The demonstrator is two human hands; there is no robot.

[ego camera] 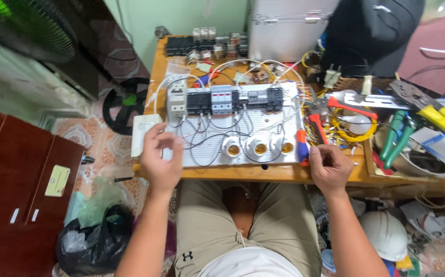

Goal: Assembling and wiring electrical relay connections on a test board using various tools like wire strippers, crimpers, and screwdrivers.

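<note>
A white perforated board (217, 146) lies on the wooden table (243, 173). It carries a row of circuit breakers (222, 100), black wires and three white lamp sockets (257, 147). My left hand (161, 159) grips the board's near left corner, next to a white switch box (143, 132). My right hand (329, 166) rests at the board's near right corner, fingers curled, touching a red and blue screwdriver (302, 146). Whether it grips the screwdriver or the board edge I cannot tell.
Red-handled pliers (330, 110), yellow wire coils (353, 134) and green and yellow hand tools (422, 120) crowd the table's right side. A metal case (284, 28) stands behind. A fan (25, 25), black bag (91, 246) and white helmet (386, 233) sit around my knees.
</note>
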